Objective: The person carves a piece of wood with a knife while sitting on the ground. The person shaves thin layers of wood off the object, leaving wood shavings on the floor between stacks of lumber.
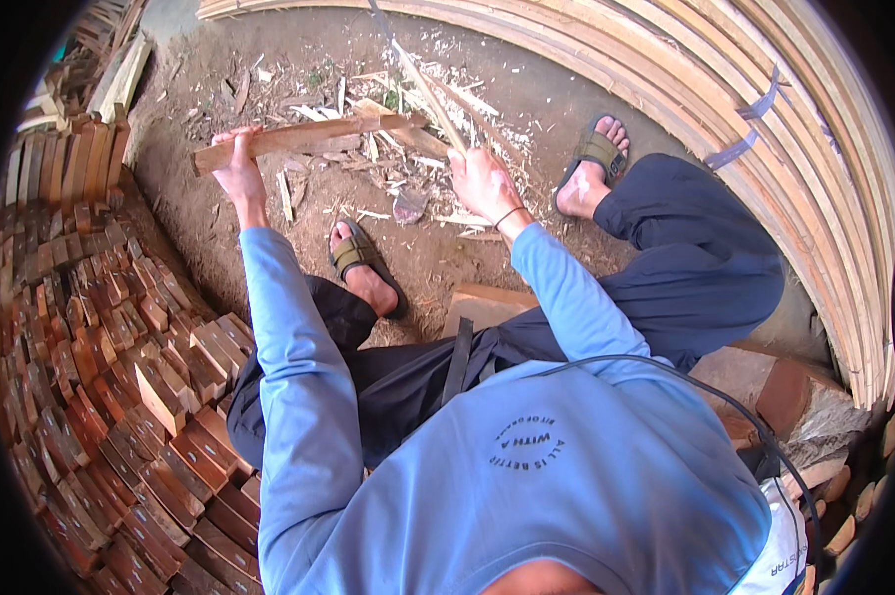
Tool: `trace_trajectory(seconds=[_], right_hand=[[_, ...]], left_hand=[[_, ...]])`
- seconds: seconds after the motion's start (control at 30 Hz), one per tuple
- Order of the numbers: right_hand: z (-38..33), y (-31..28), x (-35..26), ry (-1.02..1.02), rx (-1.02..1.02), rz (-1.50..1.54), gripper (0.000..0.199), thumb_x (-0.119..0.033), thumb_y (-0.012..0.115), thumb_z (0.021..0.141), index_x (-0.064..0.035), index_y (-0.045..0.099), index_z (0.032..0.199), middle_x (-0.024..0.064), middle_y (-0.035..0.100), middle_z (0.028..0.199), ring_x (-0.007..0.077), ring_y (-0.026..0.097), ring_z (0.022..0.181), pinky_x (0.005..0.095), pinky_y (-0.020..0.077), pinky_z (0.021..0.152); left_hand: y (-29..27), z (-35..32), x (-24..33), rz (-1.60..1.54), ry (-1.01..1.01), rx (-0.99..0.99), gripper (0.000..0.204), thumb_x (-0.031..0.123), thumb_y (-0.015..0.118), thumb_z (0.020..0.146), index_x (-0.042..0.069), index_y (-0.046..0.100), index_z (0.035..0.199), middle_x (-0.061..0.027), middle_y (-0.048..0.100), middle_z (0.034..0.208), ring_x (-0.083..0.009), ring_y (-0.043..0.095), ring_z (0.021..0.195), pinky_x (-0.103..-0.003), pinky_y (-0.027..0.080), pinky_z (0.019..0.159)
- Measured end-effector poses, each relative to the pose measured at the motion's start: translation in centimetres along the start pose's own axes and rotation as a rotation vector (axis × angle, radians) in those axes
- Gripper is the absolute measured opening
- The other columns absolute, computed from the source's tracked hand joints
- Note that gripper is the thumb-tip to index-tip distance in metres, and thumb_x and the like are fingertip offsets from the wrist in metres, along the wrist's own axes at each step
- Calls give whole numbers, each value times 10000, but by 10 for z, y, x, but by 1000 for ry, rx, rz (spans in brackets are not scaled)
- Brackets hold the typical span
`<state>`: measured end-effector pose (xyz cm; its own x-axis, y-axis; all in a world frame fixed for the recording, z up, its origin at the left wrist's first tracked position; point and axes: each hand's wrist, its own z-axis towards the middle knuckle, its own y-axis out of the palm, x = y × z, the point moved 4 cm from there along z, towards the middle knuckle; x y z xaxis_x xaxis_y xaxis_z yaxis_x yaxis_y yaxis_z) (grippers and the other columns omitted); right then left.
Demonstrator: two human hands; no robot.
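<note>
Both hands gripping: left (237, 164) holds wood stick (299, 137) level, crosswise; right (479, 178) blade (423, 84).

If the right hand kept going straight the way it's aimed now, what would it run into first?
The right hand grips a thin blade-like tool slanting up and left. Straight on, it would likely first meet the wooden stick that the left hand holds, then the chip-strewn ground. Depth is unclear.

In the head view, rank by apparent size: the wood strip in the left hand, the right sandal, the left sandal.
1. wood strip, clearly longest.
2. and 3. left sandal and right sandal: look alike, so unranked.
</note>
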<state>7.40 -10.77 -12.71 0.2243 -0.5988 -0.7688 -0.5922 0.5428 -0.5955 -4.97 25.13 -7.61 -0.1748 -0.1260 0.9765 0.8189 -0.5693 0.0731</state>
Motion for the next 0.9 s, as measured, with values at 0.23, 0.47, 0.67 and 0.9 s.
trace_trajectory(seconds=[0.23, 0.47, 0.67, 0.9], right_hand=[[8, 81, 93, -39, -176, -252, 300, -207, 534, 957, 40, 675, 860, 230, 656, 707, 360, 669, 662, 457, 533, 634], [-3, 66, 84, 244, -289, -90, 381, -294, 530, 949, 47, 695, 901, 260, 681, 873, 382, 690, 814, 460, 552, 736], [-21, 54, 59, 367, -390, -78, 358, -255, 541, 939, 73, 682, 926, 261, 675, 786, 397, 683, 740, 464, 551, 729], [-1, 23, 23, 36, 9, 67, 446, -310, 488, 993, 78, 642, 834, 204, 599, 600, 327, 597, 477, 453, 480, 495]], left_hand=[[4, -2, 3, 33, 9, -6, 132, -5, 626, 882, 56, 509, 890, -114, 662, 919, -239, 677, 920, -374, 509, 928], [10, 1, 1, 3, 3, -1, 129, -9, 620, 886, 55, 507, 881, -108, 664, 899, -233, 678, 906, -362, 511, 915], [-1, 2, -1, 64, 35, -22, 154, -34, 618, 882, 60, 496, 897, -105, 667, 903, -241, 683, 888, -365, 521, 899], [0, 2, -4, -53, -11, 2, 165, -41, 615, 880, 60, 489, 914, -106, 669, 905, -244, 689, 897, -356, 523, 892]])
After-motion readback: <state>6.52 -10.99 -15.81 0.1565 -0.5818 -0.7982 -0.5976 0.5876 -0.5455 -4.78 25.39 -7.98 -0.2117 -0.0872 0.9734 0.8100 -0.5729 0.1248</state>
